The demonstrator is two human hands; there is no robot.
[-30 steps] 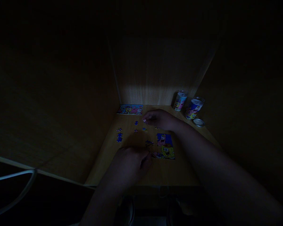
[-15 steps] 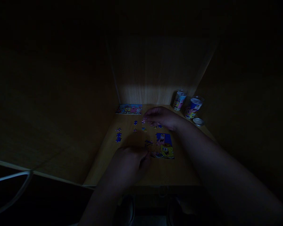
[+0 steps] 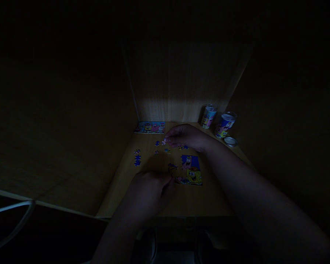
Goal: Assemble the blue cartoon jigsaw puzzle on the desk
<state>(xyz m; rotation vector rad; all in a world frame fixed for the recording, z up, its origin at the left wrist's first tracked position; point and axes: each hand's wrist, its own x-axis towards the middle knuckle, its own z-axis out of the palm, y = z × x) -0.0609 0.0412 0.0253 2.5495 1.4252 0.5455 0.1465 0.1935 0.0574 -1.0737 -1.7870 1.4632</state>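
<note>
My right hand (image 3: pixel 184 136) reaches over the far part of the wooden tabletop, its fingertips closed on a small pink puzzle piece (image 3: pixel 164 141). Below it lies a joined section of a cartoon jigsaw puzzle (image 3: pixel 193 169), with a pink and a yellow figure on blue. My left hand (image 3: pixel 152 187) rests at that section's left side, fingers drawn together beside some dark puzzle pieces (image 3: pixel 173 166). Shadow hides what its fingertips hold, if anything. Loose pieces lie around: a blue one (image 3: pixel 157 143), a small one (image 3: pixel 156 152) and a bluish-yellow one (image 3: pixel 167 150).
More blue pieces (image 3: pixel 137 160) lie at the left. A printed picture card (image 3: pixel 150 127) lies against the back panel. At the back right stand two clear-topped cartoon cans (image 3: pixel 209 116), (image 3: pixel 225 124) beside a round lid (image 3: pixel 230 141). Dark wooden walls enclose both sides.
My right hand has shifted slightly left with the pink puzzle piece, nearer the loose blue one. My left hand has stayed in place beside the joined section.
</note>
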